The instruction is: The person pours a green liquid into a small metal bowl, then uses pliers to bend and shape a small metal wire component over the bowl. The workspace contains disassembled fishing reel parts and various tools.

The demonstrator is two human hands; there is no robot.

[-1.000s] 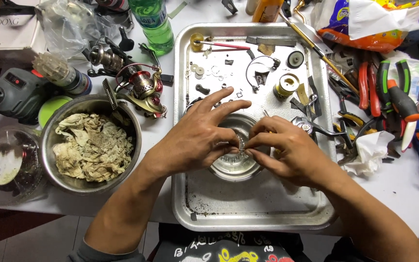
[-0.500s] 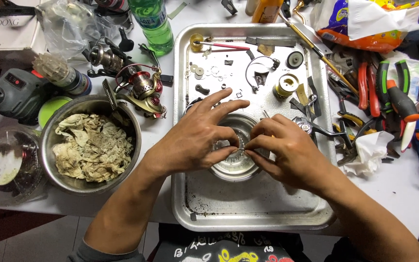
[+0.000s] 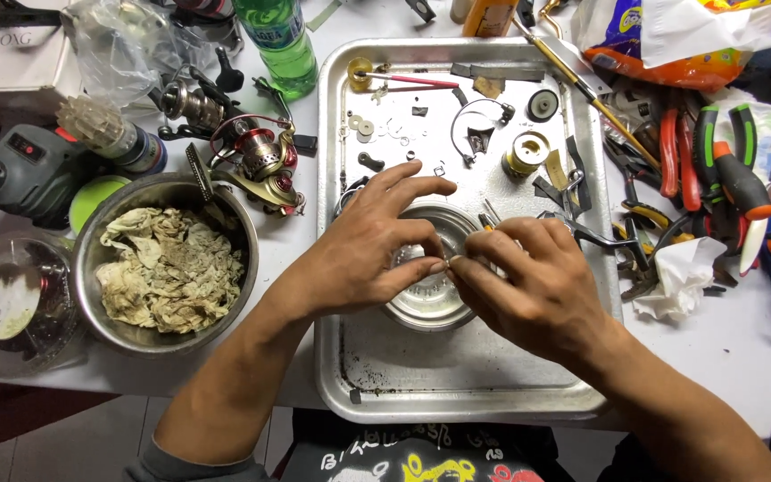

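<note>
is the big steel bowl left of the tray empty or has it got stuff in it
Not empty. The steel bowl holds a heap of crumpled, stained rags that covers its bottom.

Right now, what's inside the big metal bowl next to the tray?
The big metal bowl is full of crumpled, dirty rags. They cover its bottom, so anything beneath them cannot be seen.

Bare forearms, dark shirt w/ yellow-white print, maybe grey sleeve at left elbow.
</note>
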